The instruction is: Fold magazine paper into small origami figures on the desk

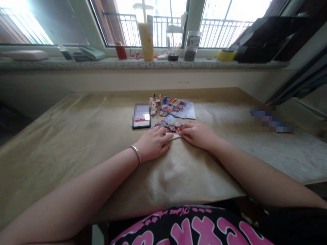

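A colourful printed sheet of paper (171,124), partly folded, lies on the table between my hands, with a pale strip along its near edge. My left hand (153,142), a silver bangle at its wrist, holds the left part of that edge with bent fingers. At the right corner, the thumb and fingers of my right hand (195,133) pinch the paper. Just beyond lie a small heap of folded paper (155,103) with red stripes and a stack of printed sheets (178,107). A smartphone (141,116) with a lit screen rests left of them.
The table (84,143) has a shiny tan cover. A blurred blue item (272,119) lies at its right side. Along the granite windowsill (102,64) stand a tall yellowish cup (146,41), a red-capped container (121,51), clear containers (192,46) and a black bag-like object (260,41).
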